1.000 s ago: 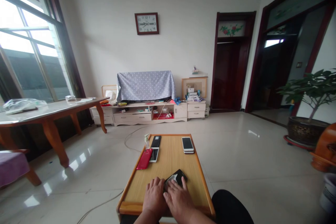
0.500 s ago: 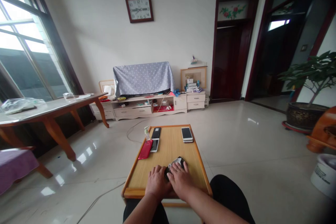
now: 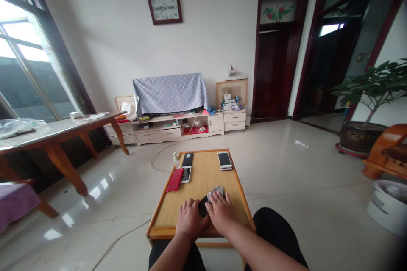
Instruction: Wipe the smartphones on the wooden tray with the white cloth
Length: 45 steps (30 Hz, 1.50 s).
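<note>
A black phone (image 3: 204,207) lies slanted on the small wooden table (image 3: 203,178), close to its front edge. My left hand (image 3: 190,219) holds the phone's near left end, the thumb along its edge. Under the fingers of my right hand (image 3: 221,212) is a crumpled greyish-white cloth or wipe (image 3: 217,191), pressed on the phone's far end. Both hands hide parts of the phone. Farther left on the table lie a red phone (image 3: 175,180), a white-framed phone (image 3: 186,174) and a black phone-like device (image 3: 187,159). A clear pump bottle (image 3: 176,161) stands by them.
Stacked white phones (image 3: 225,161) lie at the table's far right corner. A cable (image 3: 122,239) runs over the floor on the left. Beyond are a long table (image 3: 63,133), a low white cabinet (image 3: 159,134), a potted plant (image 3: 361,137) and a white bucket (image 3: 386,209).
My right hand and the cloth have slid a little toward the phone's far end, so more of its black surface shows between my hands. The view has turned slightly right.
</note>
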Tool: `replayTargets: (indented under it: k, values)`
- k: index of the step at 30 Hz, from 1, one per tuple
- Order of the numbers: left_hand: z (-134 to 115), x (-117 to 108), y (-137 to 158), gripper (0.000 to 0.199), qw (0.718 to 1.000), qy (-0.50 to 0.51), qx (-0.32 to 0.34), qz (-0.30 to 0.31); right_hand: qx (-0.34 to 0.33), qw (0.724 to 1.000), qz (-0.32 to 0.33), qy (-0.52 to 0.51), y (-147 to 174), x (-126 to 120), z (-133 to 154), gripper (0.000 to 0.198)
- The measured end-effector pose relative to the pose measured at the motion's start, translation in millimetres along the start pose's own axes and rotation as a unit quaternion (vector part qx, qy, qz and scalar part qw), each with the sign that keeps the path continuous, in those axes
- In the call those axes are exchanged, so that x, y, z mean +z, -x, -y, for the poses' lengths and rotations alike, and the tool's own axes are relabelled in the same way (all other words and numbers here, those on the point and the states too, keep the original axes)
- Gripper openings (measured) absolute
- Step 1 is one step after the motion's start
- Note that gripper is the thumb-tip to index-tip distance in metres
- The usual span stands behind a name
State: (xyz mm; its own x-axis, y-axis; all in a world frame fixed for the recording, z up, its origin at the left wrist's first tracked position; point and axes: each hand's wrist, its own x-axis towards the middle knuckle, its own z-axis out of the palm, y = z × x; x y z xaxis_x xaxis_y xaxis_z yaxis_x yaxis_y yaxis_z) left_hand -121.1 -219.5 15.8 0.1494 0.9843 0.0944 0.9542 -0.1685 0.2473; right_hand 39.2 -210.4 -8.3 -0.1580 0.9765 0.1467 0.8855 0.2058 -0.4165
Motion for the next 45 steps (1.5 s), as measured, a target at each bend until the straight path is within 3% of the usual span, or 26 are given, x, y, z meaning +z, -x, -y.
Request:
replayTargets:
  k: [5, 16, 31, 45]
  values:
    - [1, -3, 2, 0.039, 1.0, -0.001, 0.0, 0.015, -0.091, 0.993, 0.038, -0.059, 16, 11, 19, 0.055]
    - [2, 2, 0, 0.057, 1.0, 0.004, 0.011, 0.002, 0.011, 1.0, 0.002, -0.011, -5, 2, -8, 0.053]
    - [-7, -4, 5, 0.058, 0.997, -0.014, -0.047, 0.06, 0.002, 1.0, -0.003, -0.007, -1, 6, -9, 0.054]
    - [-12, -2, 12, 0.059, 0.996, -0.009, -0.06, 0.068, -0.02, 0.999, -0.013, -0.034, 13, -3, -10, 0.05]
